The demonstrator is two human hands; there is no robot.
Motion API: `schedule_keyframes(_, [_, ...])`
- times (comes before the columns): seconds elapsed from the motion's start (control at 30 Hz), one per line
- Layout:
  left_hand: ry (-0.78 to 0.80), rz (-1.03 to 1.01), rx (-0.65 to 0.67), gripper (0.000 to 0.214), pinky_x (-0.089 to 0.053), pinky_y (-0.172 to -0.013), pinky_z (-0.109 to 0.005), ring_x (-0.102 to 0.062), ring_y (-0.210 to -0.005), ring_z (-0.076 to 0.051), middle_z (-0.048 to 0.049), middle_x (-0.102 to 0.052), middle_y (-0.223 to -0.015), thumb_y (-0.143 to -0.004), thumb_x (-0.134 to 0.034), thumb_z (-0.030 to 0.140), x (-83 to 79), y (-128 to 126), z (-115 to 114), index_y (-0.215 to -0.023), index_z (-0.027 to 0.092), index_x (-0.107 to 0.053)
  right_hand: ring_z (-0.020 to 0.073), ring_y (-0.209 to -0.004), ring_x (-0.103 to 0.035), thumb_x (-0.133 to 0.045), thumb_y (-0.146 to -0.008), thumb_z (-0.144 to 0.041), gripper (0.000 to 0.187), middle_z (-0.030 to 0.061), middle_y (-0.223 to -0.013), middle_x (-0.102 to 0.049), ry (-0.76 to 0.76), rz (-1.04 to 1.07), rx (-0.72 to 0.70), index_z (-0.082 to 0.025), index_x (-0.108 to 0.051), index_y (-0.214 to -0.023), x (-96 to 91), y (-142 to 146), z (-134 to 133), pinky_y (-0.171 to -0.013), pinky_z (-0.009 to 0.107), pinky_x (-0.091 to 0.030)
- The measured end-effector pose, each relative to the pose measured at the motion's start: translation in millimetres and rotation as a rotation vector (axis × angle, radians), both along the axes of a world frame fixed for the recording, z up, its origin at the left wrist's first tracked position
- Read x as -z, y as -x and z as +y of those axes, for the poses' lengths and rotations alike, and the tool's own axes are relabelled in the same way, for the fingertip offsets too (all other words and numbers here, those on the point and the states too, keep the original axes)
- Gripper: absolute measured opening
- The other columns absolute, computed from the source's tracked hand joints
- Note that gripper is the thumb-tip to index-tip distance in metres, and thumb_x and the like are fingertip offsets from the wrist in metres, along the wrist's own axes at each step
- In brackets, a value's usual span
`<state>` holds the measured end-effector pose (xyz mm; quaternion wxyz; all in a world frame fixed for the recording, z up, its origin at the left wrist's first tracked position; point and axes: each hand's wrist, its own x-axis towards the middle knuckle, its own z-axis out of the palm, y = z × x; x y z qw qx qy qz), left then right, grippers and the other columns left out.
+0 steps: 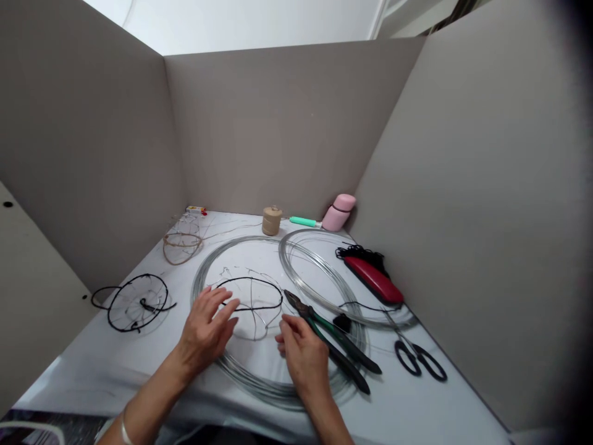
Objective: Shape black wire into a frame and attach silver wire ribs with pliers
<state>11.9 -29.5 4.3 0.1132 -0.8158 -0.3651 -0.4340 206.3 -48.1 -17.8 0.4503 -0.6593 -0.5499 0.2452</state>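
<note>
A wire frame with a black-wrapped ring (250, 278) and thin bare wires stands on the table in front of me, inside a big coil of silver wire (259, 392). My left hand (208, 324) is at the ring's left side with its fingers apart, holding nothing. At the frame's lower right, my right hand (303, 352) has its fingers curled together near a thin wire. Whatever they pinch, if anything, is too small to make out. Long-nosed pliers with dark green handles (333, 340) lie just right of that hand, jaws beside the ring.
Another black-wrapped wire piece (139, 303) lies left; a brown one (182, 247) is behind. Twine spool (272, 220), green-handled tool (303, 221) and pink flask (339, 212) line the back. A red-and-black object (374, 279) and scissors (419, 358) lie right. Grey panels (287, 123) enclose the table.
</note>
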Motion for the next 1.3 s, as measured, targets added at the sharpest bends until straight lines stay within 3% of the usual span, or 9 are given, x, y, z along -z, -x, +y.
schedule_keyframes(0.1, [0.033, -0.101, -0.06, 0.017, -0.045, -0.065, -0.033, -0.056, -0.073, -0.019, -0.0062, -0.061, -0.078, -0.081, -0.053, 0.011, 11.8, -4.3, -21.3, -0.095, 0.019, -0.057, 0.0192, -0.053, -0.064, -0.044, -0.079, -0.038, 0.03, 0.0062, -0.061, -0.069, 0.079, -0.182, -0.027, -0.017, -0.065, -0.081, -7.0, -5.0, 6.8, -0.051, 0.028, -0.047])
schedule_keyframes(0.2, [0.228, 0.018, -0.104, 0.006, -0.04, -0.06, -0.032, -0.053, -0.067, -0.019, -0.0045, -0.059, -0.071, -0.081, -0.054, 0.017, 23.3, -16.6, -32.2, -0.08, 0.019, -0.059, 0.0251, -0.062, -0.065, -0.051, -0.074, -0.035, 0.023, 0.0096, -0.06, -0.069, 0.134, -0.346, -0.053, -0.019, -0.065, -0.064, -14.3, 2.6, 11.8, -0.057, 0.032, -0.044])
schedule_keyframes(0.37, [0.429, 0.133, -0.216, 0.005, -0.038, -0.065, -0.037, -0.054, -0.074, -0.024, -0.0056, -0.061, -0.074, -0.076, -0.062, 0.024, 26.5, -38.9, -23.1, -0.077, 0.019, -0.064, 0.0304, -0.069, -0.066, -0.047, -0.076, -0.031, 0.025, 0.0159, -0.069, -0.071, 0.245, -0.543, -0.027, -0.019, -0.066, -0.064, -21.0, 15.4, 9.8, -0.057, 0.034, -0.04])
schedule_keyframes(0.73, [0.682, 0.243, -0.193, 0.013, -0.038, -0.075, -0.037, -0.056, -0.083, -0.023, -0.0062, -0.062, -0.082, -0.076, -0.051, 0.017, 21.4, -55.9, -9.2, -0.073, 0.018, -0.064, 0.0283, -0.076, -0.067, -0.045, -0.076, -0.023, 0.025, 0.0154, -0.076, -0.072, 0.361, -0.696, 0.004, -0.016, -0.069, -0.074, -22.7, 21.5, 9.3, -0.058, 0.031, -0.041])
schedule_keyframes(0.97, [0.653, 0.359, -0.145, 0.013, -0.039, -0.079, -0.038, -0.054, -0.09, -0.025, -0.009, -0.063, -0.086, -0.071, -0.053, 0.016, 15.5, -40.5, 0.4, -0.078, 0.015, -0.064, 0.0265, -0.077, -0.067, -0.044, -0.077, -0.018, 0.025, 0.0168, -0.081, -0.071, 0.38, -0.7, 0.005, -0.013, -0.069, -0.079, -21.4, 22.5, 13.4, -0.06, 0.029, -0.041])
schedule_keyframes(1.13, [0.591, 0.412, -0.022, 0.014, -0.04, -0.075, -0.035, -0.056, -0.083, -0.022, -0.005, -0.064, -0.081, -0.077, -0.05, 0.013, 17.5, -23.3, 7.2, -0.078, 0.018, -0.063, 0.0268, -0.078, -0.067, -0.045, -0.078, -0.018, 0.024, 0.0167, -0.081, -0.071, 0.366, -0.645, -0.007, -0.014, -0.068, -0.076, -20.7, 17.3, 14.8, -0.06, 0.029, -0.039])
schedule_keyframes(1.3, [0.573, 0.407, -0.069, 0.02, -0.045, -0.072, -0.033, -0.057, -0.081, -0.023, -0.0079, -0.064, -0.076, -0.081, -0.045, 0.011, 23.0, -28.5, 1.7, -0.076, 0.016, -0.063, 0.0226, -0.077, -0.066, -0.045, -0.083, -0.023, 0.024, 0.0112, -0.078, -0.072, 0.286, -0.53, -0.104, -0.016, -0.066, -0.075, -21.9, 9.1, 13.2, -0.066, 0.027, -0.039])
